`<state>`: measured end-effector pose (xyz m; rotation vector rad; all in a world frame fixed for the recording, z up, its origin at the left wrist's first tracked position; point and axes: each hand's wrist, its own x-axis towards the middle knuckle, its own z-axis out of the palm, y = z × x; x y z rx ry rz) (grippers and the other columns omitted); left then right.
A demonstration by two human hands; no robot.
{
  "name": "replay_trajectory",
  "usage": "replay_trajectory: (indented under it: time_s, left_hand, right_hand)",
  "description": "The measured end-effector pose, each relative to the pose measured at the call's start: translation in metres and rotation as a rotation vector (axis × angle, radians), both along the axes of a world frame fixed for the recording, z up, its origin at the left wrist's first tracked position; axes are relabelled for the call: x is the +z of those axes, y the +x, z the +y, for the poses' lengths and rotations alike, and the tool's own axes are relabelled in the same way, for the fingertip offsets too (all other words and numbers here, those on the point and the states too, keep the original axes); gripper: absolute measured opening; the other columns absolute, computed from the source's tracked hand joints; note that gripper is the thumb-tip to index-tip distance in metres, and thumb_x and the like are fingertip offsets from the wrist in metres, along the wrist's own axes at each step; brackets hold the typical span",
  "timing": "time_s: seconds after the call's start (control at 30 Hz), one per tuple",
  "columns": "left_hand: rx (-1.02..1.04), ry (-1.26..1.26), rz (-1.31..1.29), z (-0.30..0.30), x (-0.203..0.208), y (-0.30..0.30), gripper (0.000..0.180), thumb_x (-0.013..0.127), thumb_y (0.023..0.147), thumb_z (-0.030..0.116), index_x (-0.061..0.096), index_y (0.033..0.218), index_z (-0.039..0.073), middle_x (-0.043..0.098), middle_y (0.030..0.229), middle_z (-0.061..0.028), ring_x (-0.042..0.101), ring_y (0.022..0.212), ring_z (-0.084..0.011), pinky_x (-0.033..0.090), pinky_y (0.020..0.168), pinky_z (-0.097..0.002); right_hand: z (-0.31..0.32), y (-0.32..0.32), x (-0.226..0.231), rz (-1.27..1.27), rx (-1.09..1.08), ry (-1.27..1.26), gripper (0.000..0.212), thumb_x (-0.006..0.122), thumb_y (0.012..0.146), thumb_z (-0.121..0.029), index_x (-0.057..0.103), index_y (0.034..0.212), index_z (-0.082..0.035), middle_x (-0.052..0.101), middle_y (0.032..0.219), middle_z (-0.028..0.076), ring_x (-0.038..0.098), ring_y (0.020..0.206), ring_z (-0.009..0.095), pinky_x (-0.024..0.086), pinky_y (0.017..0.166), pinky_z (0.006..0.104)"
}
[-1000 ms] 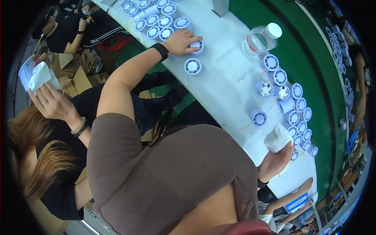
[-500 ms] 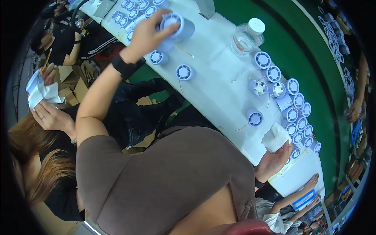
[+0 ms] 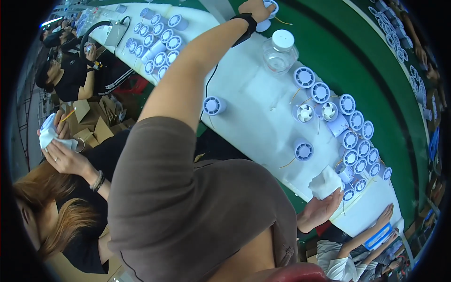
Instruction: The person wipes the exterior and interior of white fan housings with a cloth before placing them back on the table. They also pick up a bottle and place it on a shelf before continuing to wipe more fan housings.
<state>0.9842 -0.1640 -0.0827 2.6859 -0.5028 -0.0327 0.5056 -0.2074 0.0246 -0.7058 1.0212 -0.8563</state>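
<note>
One clear plastic bottle with a white cap (image 3: pixel 280 50). One folded white cloth (image 3: pixel 325 182). Two round white fan units with open blades (image 3: pixel 305 113).

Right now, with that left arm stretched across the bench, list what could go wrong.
The left hand holds a small white fan unit far out; its forearm passes close by the clear bottle, which might tip. The lone fan near the bench edge could get knocked off. The right hand grips only a white cloth.

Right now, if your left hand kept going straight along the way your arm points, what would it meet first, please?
Probably nothing new: the left hand already rests on a white round fan unit. Beyond lies green belt, though depth is unclear.
</note>
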Motion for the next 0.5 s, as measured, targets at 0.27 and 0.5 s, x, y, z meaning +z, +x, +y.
replay_trajectory:
  time_s: [0.27,0.5]
  left_hand:
    - [-0.072,0.290,-0.345,0.013,-0.030,0.004,0.044,0.049,0.075,0.035,0.046,0.105,0.004,0.055,0.090,-0.0172,0.054,0.083,-0.0290,0.044,0.068,-0.0390]
    - [-0.746,0.114,-0.233,0.115,0.115,-0.146,0.039,0.054,0.074,0.035,0.049,0.100,0.006,0.054,0.087,-0.0170,0.053,0.078,-0.0310,0.044,0.066,-0.0378]
  right_hand:
    - [0.011,-0.009,0.000,0.118,-0.115,0.010,0.020,0.047,0.080,-0.012,0.048,0.095,0.000,0.052,0.096,0.009,0.050,0.092,0.018,0.037,0.081,0.0333]
    - [0.001,-0.013,-0.003,-0.033,0.020,0.058,0.021,0.047,0.080,-0.011,0.047,0.099,0.000,0.051,0.100,0.008,0.047,0.096,0.018,0.037,0.083,0.0342]
